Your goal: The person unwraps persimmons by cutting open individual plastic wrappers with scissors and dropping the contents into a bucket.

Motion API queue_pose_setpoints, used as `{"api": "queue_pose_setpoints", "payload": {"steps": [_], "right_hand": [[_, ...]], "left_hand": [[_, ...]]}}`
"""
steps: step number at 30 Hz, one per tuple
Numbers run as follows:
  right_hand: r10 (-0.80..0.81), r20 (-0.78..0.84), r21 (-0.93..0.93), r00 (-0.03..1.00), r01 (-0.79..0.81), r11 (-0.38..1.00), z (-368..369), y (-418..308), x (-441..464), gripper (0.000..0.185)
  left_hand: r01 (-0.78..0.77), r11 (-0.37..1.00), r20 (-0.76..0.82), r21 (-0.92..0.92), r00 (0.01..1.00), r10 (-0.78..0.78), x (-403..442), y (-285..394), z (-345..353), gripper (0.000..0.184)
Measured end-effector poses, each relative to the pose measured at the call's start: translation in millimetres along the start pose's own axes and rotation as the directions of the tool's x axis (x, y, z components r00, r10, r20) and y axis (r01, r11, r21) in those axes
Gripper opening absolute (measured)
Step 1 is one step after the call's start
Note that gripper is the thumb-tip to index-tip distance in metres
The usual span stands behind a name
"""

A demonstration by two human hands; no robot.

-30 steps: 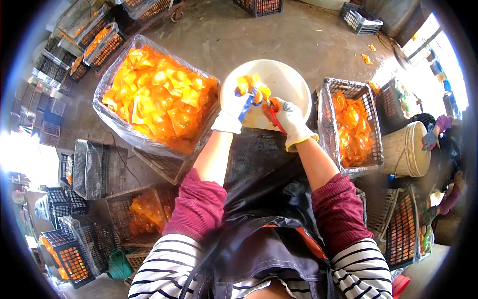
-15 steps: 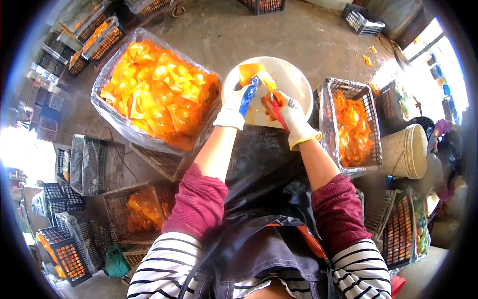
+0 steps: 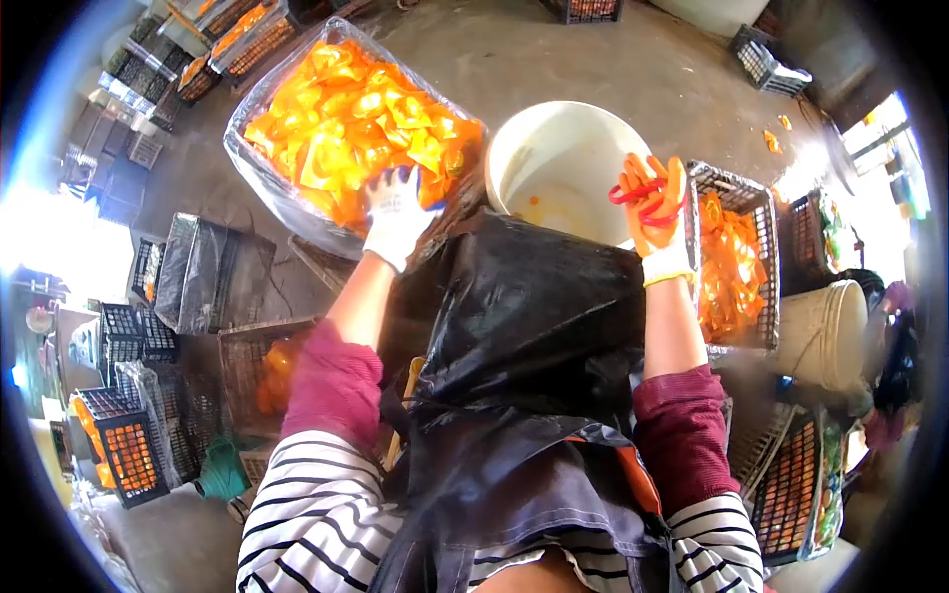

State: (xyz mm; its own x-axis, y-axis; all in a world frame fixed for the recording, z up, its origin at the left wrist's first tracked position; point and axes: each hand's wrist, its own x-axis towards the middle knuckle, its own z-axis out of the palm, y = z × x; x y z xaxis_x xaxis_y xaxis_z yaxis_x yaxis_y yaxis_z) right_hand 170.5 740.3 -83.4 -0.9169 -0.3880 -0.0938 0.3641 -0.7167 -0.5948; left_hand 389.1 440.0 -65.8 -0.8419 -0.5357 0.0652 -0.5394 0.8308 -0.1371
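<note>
My left hand (image 3: 397,212), in a white glove with blue fingertips, reaches over the near edge of a plastic-lined crate (image 3: 259,182) full of shiny orange packets (image 3: 341,119). Its fingers are spread on or just above the packets, and no packet is gripped. My right hand (image 3: 652,212) wears an orange-palmed glove and is turned palm up at the right rim of a white bucket (image 3: 509,148). Red scissors (image 3: 647,203) are looped about its fingers; their blades cannot be made out. A little yellowish liquid and orange bits lie at the bucket's bottom.
To the right stands another crate (image 3: 774,267) holding orange packets (image 3: 730,272), with a dirty cream bucket (image 3: 825,336) beyond it. A black apron (image 3: 534,306) covers my lap up to the white bucket. More crates (image 3: 129,460) stand at the left.
My left hand has let go of the orange packet held over the bucket and moved left to the full crate. My right hand has moved right with the scissors and turned palm up.
</note>
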Motion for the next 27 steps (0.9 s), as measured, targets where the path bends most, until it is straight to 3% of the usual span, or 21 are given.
{"api": "queue_pose_setpoints", "payload": {"steps": [3,6,7,10,11,13,14,15,18,22,24,25,26,27], "right_hand": [[0.081,0.056,-0.044,0.995,-0.079,0.996,7,2,-4,0.058],[0.129,0.045,-0.140,0.991,-0.122,0.983,12,0,-9,0.055],[0.140,0.071,-0.152,0.988,-0.128,0.980,11,0,-12,0.054],[0.084,0.036,-0.174,0.996,-0.076,0.982,8,5,-8,0.057],[0.131,0.062,-0.170,0.989,-0.119,0.978,8,1,-8,0.056],[0.112,0.038,-0.190,0.993,-0.103,0.976,13,4,-6,0.055],[0.130,0.026,-0.211,0.991,-0.122,0.970,18,3,-7,0.055],[0.149,0.015,-0.242,0.989,-0.141,0.960,19,5,-6,0.055],[0.198,-0.008,-0.384,0.980,-0.186,0.904,27,10,-4,0.054],[0.314,-0.025,-0.548,0.949,-0.276,0.789,21,17,0,0.050],[0.349,-0.061,-0.539,0.935,-0.325,0.777,22,22,-3,0.048],[0.313,-0.076,-0.491,0.947,-0.309,0.814,27,32,-3,0.044],[0.356,-0.082,-0.711,0.931,-0.305,0.634,42,20,-13,0.037],[0.365,-0.059,-0.688,0.929,-0.303,0.660,31,27,-7,0.034]], "left_hand": [[-0.122,0.978,-0.138,0.170,0.980,0.146,-12,-12,26,0.075],[-0.069,0.998,-0.042,0.008,0.997,0.070,7,-13,42,0.073],[-0.098,0.995,-0.112,-0.036,0.989,0.094,14,-16,43,0.063],[0.175,0.888,0.140,-0.426,0.982,-0.126,21,-24,4,0.052],[0.363,0.667,0.326,-0.650,0.927,-0.186,25,-32,0,0.044],[0.320,0.040,0.301,-0.946,0.921,-0.246,28,-54,25,0.044],[0.212,-0.296,0.297,-0.931,0.913,-0.281,28,-65,39,0.044],[0.076,-0.638,0.252,-0.766,0.949,-0.189,22,-67,37,0.044],[-0.143,-0.259,-0.036,-0.955,0.926,-0.376,30,-63,44,0.042],[-0.284,0.274,-0.340,-0.919,0.922,-0.183,52,-21,31,0.030],[-0.131,0.312,-0.208,-0.941,0.951,-0.229,45,30,-1,0.037],[-0.002,0.121,-0.028,-0.993,0.975,-0.219,37,58,-48,0.035],[-0.048,0.032,-0.054,-0.998,0.973,-0.225,46,79,-40,0.035],[-0.011,-0.093,0.010,-0.996,0.974,-0.224,47,100,-46,0.036]]}}
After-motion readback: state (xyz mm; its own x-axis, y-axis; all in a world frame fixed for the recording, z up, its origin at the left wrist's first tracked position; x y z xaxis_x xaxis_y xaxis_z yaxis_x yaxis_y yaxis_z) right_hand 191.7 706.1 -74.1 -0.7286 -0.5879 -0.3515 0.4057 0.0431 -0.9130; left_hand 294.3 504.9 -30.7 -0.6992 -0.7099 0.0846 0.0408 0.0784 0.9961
